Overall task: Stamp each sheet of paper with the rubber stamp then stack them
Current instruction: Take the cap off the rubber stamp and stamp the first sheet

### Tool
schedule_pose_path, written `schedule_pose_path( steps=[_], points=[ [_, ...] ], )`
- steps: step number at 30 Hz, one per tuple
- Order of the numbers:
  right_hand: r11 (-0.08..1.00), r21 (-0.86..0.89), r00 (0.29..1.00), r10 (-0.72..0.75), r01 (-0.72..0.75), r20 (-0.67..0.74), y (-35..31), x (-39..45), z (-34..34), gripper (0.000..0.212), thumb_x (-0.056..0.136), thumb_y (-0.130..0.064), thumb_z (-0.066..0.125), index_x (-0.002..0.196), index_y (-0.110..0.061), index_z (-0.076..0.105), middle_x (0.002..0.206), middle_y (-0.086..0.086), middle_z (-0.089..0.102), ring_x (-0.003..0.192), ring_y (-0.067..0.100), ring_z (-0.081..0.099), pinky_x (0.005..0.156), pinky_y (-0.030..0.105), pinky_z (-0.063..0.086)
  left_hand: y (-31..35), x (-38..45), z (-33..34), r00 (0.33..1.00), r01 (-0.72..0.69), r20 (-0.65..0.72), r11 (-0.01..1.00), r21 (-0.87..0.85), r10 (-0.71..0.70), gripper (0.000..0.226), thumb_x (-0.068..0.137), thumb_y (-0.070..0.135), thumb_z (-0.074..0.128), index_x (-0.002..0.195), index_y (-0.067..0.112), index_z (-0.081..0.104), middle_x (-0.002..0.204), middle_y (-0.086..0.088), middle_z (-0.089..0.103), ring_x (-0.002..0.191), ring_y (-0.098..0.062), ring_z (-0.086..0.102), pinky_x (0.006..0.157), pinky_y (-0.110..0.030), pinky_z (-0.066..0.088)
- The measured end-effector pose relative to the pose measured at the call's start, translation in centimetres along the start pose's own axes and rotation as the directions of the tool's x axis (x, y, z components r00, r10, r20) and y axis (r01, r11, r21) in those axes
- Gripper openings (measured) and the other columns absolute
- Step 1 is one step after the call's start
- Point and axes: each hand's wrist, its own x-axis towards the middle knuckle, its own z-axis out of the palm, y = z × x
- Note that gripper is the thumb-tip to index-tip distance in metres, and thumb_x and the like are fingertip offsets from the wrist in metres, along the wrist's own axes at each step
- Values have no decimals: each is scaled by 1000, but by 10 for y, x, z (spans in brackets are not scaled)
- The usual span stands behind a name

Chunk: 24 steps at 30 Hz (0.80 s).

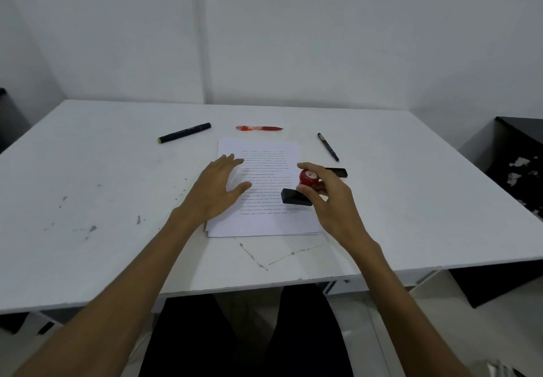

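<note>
Right hand (pixel 326 197) gripping rubber stamp (pixel 299 190), over paper stack (pixel 261 224)

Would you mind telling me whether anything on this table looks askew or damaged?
The table surface is scuffed, with grey chips at its left and scratch lines near the front edge. The paper stack is slightly fanned at its lower left corner. Nothing is spilled.

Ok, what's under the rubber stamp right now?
The rubber stamp, gripped by the right hand, sits over the printed top sheet of the paper stack. Its black base hides any imprint beneath. The left hand rests flat on the sheet.
</note>
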Motion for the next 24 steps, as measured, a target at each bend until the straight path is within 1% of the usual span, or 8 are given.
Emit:
schedule_pose_path(
  steps=[3, 8, 12, 15, 17, 20, 24],
  points=[
    [1000, -30, 1000, -2, 3, 23, 0, -8, 5, 39, 97, -27, 64, 134, -34, 55, 126, -16, 54, 108, 7, 59, 91, 8, 47, -2, 5, -3, 1000, -10, -12, 1000, 19, 10, 68, 92, 55, 50, 149, 23, 32, 158, -1, 25, 147, -16, 18, 121, -38, 10],
    [998, -69, 999, -7, 10, 47, -1, -13, 7, 40, 96, -28, 64, 134, -35, 54, 127, -17, 52, 110, 7, 56, 92, 7, 45, -11, 6, 5, 999, 8, 38, 998, 64, -10, 74, 90, 62, 44, 150, 21, 31, 159, -3, 25, 147, -19, 18, 121, -41, 11],
    [995, -94, 998, -39, 44, 59, 0, -18, 5, 40, 97, -27, 64, 134, -35, 54, 125, -17, 53, 107, 4, 56, 91, 4, 44, -16, 5, 10, 998, 6, 59, 997, 80, -11, 78, 88, 64, 43, 150, 18, 32, 158, -5, 25, 147, -20, 19, 120, -43, 12],
    [993, -105, 997, -38, 46, 71, -2, -21, 4, 39, 97, -26, 63, 132, -40, 51, 124, -17, 52, 104, -1, 56, 90, 0, 42, -17, 6, 10, 998, 9, 54, 994, 111, -15, 77, 89, 64, 44, 149, 18, 34, 159, -5, 24, 147, -20, 19, 120, -43, 12],
    [992, -118, 996, -29, 38, 79, -1, -22, 4, 39, 96, -27, 63, 131, -41, 51, 124, -17, 52, 102, -1, 56, 89, -1, 41, -17, 6, 11, 998, 8, 57, 993, 115, -14, 79, 87, 66, 42, 149, 18, 34, 159, -5, 24, 147, -20, 19, 120, -43, 13],
    [990, -138, 996, -18, 30, 87, -1, -26, 3, 41, 96, -27, 64, 135, -33, 54, 127, -10, 56, 106, 4, 55, 93, 5, 43, -18, 7, 11, 999, 3, 46, 993, 122, -9, 78, 87, 66, 42, 149, 19, 35, 159, -4, 25, 147, -20, 19, 120, -42, 13],
    [987, -155, 996, -13, 26, 86, 2, -32, 2, 42, 96, -26, 64, 137, -29, 54, 131, -4, 58, 109, 6, 54, 95, 11, 44, -20, 7, 12, 999, -5, 44, 993, 122, 0, 81, 85, 68, 40, 148, 18, 36, 158, -5, 25, 147, -20, 20, 120, -42, 13]
  ],
)
